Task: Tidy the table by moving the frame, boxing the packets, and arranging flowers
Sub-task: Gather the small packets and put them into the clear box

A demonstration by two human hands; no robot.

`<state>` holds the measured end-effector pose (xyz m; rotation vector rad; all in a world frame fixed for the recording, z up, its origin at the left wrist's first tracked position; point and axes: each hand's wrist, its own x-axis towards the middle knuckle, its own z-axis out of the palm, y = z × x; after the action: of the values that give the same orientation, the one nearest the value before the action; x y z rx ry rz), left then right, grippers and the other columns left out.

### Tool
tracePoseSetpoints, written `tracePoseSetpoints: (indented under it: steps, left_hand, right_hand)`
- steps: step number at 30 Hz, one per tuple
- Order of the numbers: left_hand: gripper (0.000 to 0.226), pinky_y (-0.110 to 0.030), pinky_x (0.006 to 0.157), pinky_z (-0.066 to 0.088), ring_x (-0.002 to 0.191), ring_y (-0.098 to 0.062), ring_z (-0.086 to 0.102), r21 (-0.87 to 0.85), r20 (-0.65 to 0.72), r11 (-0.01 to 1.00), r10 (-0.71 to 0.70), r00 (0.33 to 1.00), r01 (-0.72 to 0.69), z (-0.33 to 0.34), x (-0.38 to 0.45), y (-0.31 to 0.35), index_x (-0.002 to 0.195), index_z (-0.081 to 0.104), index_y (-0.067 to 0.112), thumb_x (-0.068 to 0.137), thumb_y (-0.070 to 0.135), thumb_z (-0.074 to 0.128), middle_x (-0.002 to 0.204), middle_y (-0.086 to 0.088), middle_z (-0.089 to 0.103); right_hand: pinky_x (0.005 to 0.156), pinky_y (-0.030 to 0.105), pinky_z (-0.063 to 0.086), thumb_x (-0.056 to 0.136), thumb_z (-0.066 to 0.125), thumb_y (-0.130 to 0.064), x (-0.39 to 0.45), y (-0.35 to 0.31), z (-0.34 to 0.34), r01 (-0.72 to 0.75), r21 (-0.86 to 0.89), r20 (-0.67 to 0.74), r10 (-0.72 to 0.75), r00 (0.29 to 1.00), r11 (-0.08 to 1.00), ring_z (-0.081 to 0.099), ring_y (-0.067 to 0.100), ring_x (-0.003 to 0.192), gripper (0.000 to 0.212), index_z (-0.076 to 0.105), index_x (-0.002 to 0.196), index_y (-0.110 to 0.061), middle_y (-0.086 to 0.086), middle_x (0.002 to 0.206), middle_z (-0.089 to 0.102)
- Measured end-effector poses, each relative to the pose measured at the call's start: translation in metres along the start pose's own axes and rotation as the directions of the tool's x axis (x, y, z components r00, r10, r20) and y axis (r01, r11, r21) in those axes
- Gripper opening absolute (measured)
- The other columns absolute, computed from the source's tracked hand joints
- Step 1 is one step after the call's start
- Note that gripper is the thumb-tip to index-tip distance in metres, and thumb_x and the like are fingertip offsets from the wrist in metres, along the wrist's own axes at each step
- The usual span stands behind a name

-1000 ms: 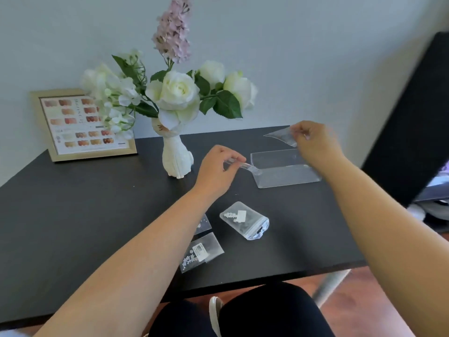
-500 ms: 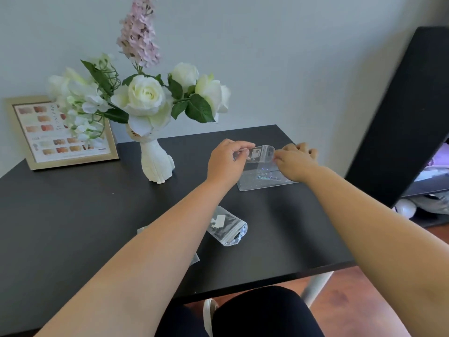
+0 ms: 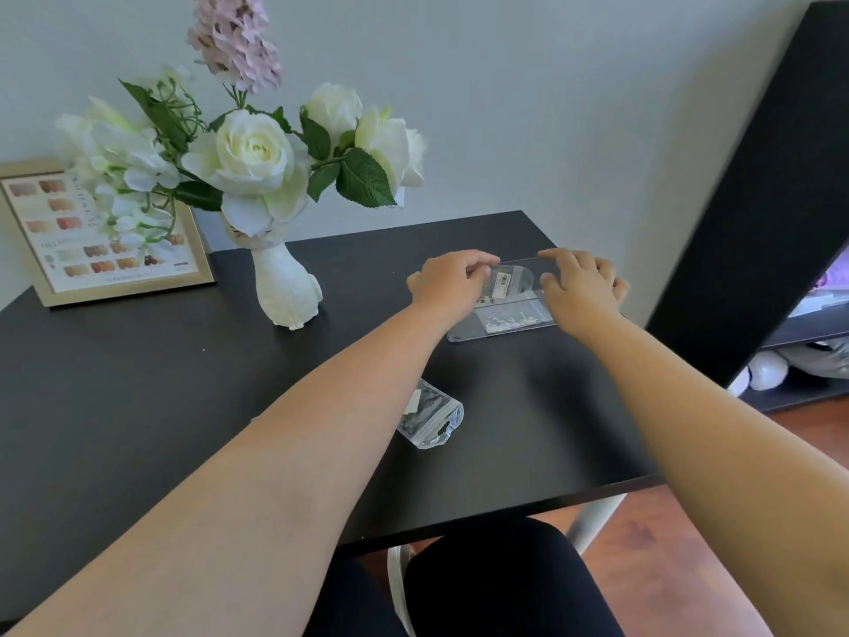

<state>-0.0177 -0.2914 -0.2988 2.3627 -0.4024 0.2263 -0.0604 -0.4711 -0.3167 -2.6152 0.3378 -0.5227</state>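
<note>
A clear plastic box lies open on the black table at the back right, with one packet flat inside it. My left hand pinches a small clear packet standing in the box. My right hand rests on the box's raised lid edge, fingers curled over it. Another clear zip packet lies loose on the table nearer to me. A gold picture frame leans against the wall at the back left. White roses and a pink stem stand in a white vase.
A black panel leans at the right of the table. The table's front edge is near my lap, with a white leg and wood floor below. Objects lie on a low shelf at far right.
Both hands came together over the box. The packet my left hand carried now stands inside the box, and my right hand moved from the lifted lid to the box's edge. The view shifted right.
</note>
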Motion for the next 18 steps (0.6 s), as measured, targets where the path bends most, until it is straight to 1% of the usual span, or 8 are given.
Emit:
tracePoseSetpoints:
  steps: [4,8,10,12,13,15,17,18]
  left_hand:
    - [0.029,-0.042,0.087,0.028,0.120,-0.026,0.043,0.220,0.028,0.975,-0.002,1.000,-0.004,0.006,0.002,-0.008,0.112,0.069,0.045,0.098,0.041,0.043,0.119,0.011,0.061]
    - [0.032,-0.039,0.097,0.029,0.123,-0.023,0.035,0.152,0.024,0.988,0.035,0.999,-0.038,-0.009,-0.007,-0.018,0.124,0.064,0.037,0.096,0.043,0.048,0.124,0.010,0.051]
    - [0.032,-0.037,0.097,0.034,0.119,-0.019,0.039,0.100,0.093,0.990,0.093,0.991,-0.102,-0.028,-0.018,-0.027,0.126,0.061,0.037,0.096,0.041,0.051,0.124,0.008,0.051]
    - [0.030,-0.029,0.089,0.039,0.108,-0.011,0.050,0.037,0.197,0.988,0.137,0.971,-0.147,-0.052,-0.035,-0.041,0.125,0.060,0.037,0.095,0.036,0.057,0.118,0.010,0.055]
    - [0.030,-0.024,0.084,0.041,0.102,-0.007,0.054,0.023,0.253,0.990,0.127,0.959,-0.138,-0.064,-0.045,-0.050,0.124,0.061,0.038,0.094,0.034,0.060,0.113,0.012,0.057]
    - [0.029,-0.022,0.081,0.046,0.094,-0.001,0.059,0.039,0.367,0.997,0.045,0.929,-0.064,-0.089,-0.066,-0.069,0.120,0.060,0.042,0.092,0.035,0.063,0.105,0.018,0.061]
    - [0.030,-0.021,0.081,0.047,0.095,0.001,0.060,0.088,0.445,0.996,-0.045,0.894,0.006,-0.109,-0.086,-0.088,0.118,0.059,0.046,0.090,0.039,0.066,0.107,0.020,0.062]
    - [0.032,-0.019,0.079,0.045,0.099,0.001,0.059,0.116,0.460,0.993,-0.080,0.884,0.029,-0.117,-0.095,-0.096,0.118,0.057,0.048,0.088,0.041,0.068,0.110,0.020,0.062]
  right_hand:
    - [0.103,0.044,0.016,0.094,0.037,-0.033,-0.012,0.005,0.000,-0.011,0.029,-0.011,0.011,1.000,1.000,0.027,0.027,0.131,0.038,0.049,0.130,-0.036,0.000,0.138,0.047]
    - [0.101,0.041,0.017,0.094,0.042,-0.030,-0.027,0.004,-0.002,0.032,0.090,-0.088,-0.024,0.996,0.995,0.028,0.026,0.128,0.033,0.054,0.124,-0.033,-0.001,0.134,0.048]
    - [0.096,0.038,0.019,0.090,0.046,-0.024,-0.040,-0.002,-0.001,0.107,0.137,-0.135,-0.088,0.987,0.985,0.032,0.025,0.124,0.032,0.057,0.120,-0.032,-0.003,0.129,0.051]
    - [0.094,0.036,0.025,0.087,0.051,-0.017,-0.054,-0.012,0.002,0.204,0.193,-0.118,-0.183,0.976,0.960,0.039,0.025,0.118,0.032,0.060,0.115,-0.029,-0.003,0.123,0.055]
    - [0.094,0.037,0.031,0.087,0.053,-0.014,-0.061,-0.018,0.004,0.247,0.240,-0.069,-0.237,0.969,0.939,0.043,0.024,0.115,0.030,0.062,0.113,-0.027,-0.003,0.119,0.058]
    - [0.094,0.035,0.039,0.090,0.057,-0.016,-0.076,-0.031,0.011,0.277,0.342,0.115,-0.332,0.936,0.898,0.050,0.021,0.109,0.026,0.063,0.112,-0.026,-0.003,0.111,0.060]
    - [0.095,0.031,0.039,0.091,0.057,-0.034,-0.089,-0.046,0.018,0.233,0.345,0.348,-0.354,0.868,0.909,0.049,0.018,0.114,0.029,0.059,0.120,-0.030,-0.004,0.114,0.058]
    - [0.098,0.033,0.037,0.090,0.055,-0.048,-0.093,-0.054,0.021,0.219,0.295,0.439,-0.335,0.834,0.930,0.045,0.019,0.120,0.038,0.057,0.124,-0.032,-0.004,0.119,0.056]
